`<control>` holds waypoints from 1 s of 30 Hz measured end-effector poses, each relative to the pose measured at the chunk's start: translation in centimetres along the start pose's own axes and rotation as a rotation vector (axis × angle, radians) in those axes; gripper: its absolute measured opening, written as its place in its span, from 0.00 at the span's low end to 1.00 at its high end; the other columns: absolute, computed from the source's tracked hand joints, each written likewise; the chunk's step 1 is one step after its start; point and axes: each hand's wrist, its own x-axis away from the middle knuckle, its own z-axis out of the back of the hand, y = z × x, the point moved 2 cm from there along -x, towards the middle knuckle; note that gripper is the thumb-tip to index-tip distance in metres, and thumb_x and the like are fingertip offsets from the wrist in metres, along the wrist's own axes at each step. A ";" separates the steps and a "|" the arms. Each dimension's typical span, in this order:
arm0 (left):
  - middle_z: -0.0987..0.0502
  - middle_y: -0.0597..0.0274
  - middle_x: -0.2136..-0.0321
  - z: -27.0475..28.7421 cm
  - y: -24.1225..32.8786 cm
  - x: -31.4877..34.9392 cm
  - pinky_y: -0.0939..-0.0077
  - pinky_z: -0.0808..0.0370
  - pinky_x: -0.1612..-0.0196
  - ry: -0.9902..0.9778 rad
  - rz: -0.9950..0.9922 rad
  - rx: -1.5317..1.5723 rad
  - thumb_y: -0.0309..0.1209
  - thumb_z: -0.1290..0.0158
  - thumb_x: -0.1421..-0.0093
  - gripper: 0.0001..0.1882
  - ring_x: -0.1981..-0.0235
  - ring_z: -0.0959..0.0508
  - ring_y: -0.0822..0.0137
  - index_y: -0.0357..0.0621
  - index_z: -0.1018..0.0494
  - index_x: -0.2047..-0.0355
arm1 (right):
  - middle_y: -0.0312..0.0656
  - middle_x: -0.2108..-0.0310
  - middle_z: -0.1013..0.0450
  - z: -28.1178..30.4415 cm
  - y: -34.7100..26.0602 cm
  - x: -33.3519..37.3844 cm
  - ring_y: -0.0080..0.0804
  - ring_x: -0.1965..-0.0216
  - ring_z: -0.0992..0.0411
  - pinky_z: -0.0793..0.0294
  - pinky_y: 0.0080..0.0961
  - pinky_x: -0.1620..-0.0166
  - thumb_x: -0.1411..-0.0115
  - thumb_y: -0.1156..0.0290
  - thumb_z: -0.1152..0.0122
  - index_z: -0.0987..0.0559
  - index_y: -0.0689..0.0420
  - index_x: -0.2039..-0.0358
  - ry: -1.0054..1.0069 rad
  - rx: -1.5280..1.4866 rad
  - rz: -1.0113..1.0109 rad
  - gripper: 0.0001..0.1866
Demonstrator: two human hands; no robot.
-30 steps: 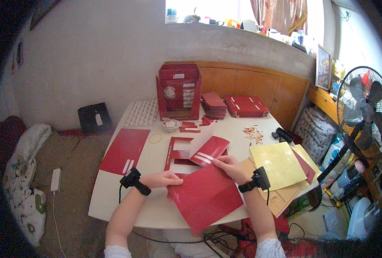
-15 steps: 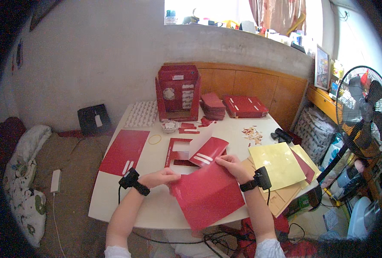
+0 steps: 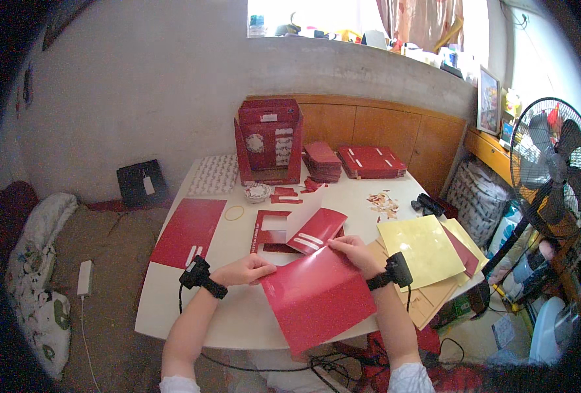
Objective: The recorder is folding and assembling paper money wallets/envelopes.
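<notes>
A red glossy sheet of card (image 3: pixel 320 298) is stretched between my hands over the front of the white table. My left hand (image 3: pixel 251 268) pinches its far left corner, and my right hand (image 3: pixel 356 254) grips the far right corner. Just beyond it, a folded red card (image 3: pixel 320 229) with white slots and a raised pale flap lies on a red sheet with cut-out windows (image 3: pixel 264 226). To the left rests another flat red sheet (image 3: pixel 189 229) with two white strips near its front edge. Both wrists carry black strapped devices.
At the back stand a red display box (image 3: pixel 269 144), a stack of red cards (image 3: pixel 322 164) and a pile of red panels (image 3: pixel 372 162). Yellow sheets (image 3: pixel 421 252) cover the right side. Paper scraps (image 3: pixel 383 204) lie behind them, and a black fan (image 3: pixel 552 164) stands right.
The red sheet's surface has tilted slightly and now catches more light. Both hands keep nearly the same place and grip.
</notes>
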 end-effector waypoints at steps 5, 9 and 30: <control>0.33 0.68 0.73 -1.4 0.2 -0.9 0.81 0.35 0.65 0.032 -0.230 0.035 0.33 0.57 0.40 0.10 0.70 0.33 0.76 0.39 0.34 0.64 | 0.27 0.79 0.31 -0.2 -0.4 0.2 0.12 0.82 0.38 0.42 0.12 0.80 0.44 0.64 0.47 0.23 0.58 0.67 -0.156 -0.026 0.042 0.11; 0.36 0.60 0.55 -3.8 1.2 -1.8 0.75 0.39 0.50 0.067 -0.328 0.002 0.29 0.58 0.41 0.21 0.54 0.35 0.71 0.41 0.46 0.47 | 0.29 0.77 0.29 -1.2 -0.4 0.6 0.13 0.80 0.36 0.39 0.13 0.78 0.43 0.66 0.50 0.25 0.57 0.61 -0.250 -0.149 -0.013 0.12; 0.34 0.62 0.52 -4.6 0.3 -2.5 0.72 0.30 0.55 0.254 -0.237 0.993 0.49 0.56 0.43 0.28 0.52 0.32 0.68 0.47 0.43 0.47 | 0.47 0.45 0.45 -6.8 -2.5 3.2 0.48 0.44 0.48 0.49 0.42 0.43 0.50 0.65 0.43 0.32 0.52 0.51 -0.133 0.903 0.993 0.24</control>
